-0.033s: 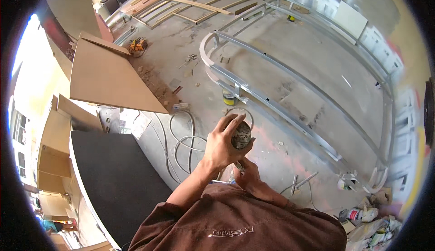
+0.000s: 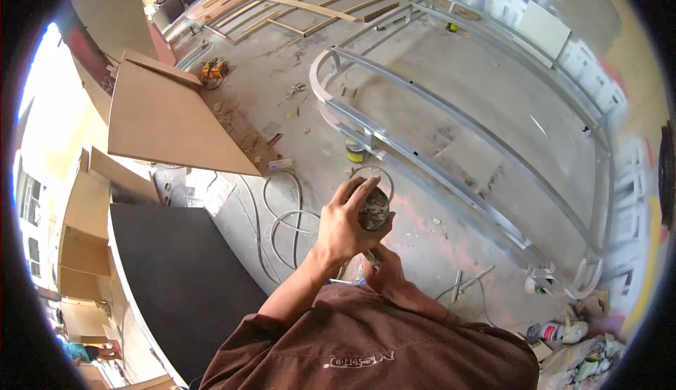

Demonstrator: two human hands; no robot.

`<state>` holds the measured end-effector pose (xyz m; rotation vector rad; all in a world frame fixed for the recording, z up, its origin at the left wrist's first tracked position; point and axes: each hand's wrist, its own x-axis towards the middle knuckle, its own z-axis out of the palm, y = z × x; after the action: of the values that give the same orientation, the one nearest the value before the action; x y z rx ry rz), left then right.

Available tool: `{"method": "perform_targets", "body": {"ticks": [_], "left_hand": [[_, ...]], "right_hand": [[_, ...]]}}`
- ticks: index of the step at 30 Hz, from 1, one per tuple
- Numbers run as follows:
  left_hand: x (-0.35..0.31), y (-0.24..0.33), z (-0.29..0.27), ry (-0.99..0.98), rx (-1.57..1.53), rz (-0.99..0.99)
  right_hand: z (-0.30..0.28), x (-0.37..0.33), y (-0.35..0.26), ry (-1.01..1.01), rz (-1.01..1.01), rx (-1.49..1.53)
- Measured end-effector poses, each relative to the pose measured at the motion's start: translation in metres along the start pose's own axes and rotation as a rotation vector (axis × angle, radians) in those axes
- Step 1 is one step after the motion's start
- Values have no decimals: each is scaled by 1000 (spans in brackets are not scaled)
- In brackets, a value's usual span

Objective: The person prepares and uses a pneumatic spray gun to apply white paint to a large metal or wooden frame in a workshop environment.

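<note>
My left hand (image 2: 339, 227) is closed around a round, dirty object (image 2: 374, 211) with a mottled grey and black face, held in front of my chest. Its fingers curl over the far edge and the thumb lies along the near right side. Closer to my body, my right hand (image 2: 385, 270) is closed just below it. A small grey, narrow piece (image 2: 370, 255) shows at the right hand's fingers, apparently part of the same object. Most of that grip is hidden, and I cannot tell the object's exact kind.
A curved metal frame (image 2: 451, 112) lies ahead and right. Beyond the hands are a paint-smeared can (image 2: 355, 152) and looped hose (image 2: 299, 214). At left stand a black-topped panel (image 2: 179, 270) and a leaning brown board (image 2: 169, 119). Rubbish (image 2: 588, 362) is heaped at lower right.
</note>
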<state>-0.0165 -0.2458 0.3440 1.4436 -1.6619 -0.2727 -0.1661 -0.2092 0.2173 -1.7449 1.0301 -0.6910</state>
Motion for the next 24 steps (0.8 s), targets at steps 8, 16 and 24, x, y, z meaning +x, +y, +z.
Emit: {"method": "perform_targets", "body": {"ticks": [8,16,24], "left_hand": [[8,21,-8,157,24,50],[19,20,-22,207,33,75],[21,49,-28,193,67,135]], "right_hand": [[-8,5,-12,-6,-137,-16],[-16,7,-19,-20,-215,-94],[-17,4,-10,9,-304,18]]}}
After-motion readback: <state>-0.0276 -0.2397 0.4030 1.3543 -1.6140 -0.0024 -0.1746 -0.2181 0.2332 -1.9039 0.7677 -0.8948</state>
